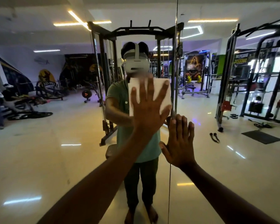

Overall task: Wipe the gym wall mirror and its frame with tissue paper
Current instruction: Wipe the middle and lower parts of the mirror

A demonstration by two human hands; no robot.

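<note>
On mirror (55, 151), left hand (148, 109) presses tissue (164, 94).

Mirror (55, 143) fills the view, a vertical seam (176, 46) between panels right of centre. Left hand (148, 109) flat on tissue paper (162, 88), tissue against the glass just left of the seam. Right hand (179, 143) lower and right, flat on the glass across the seam (fingertips near the tissue's lower corner)
</note>
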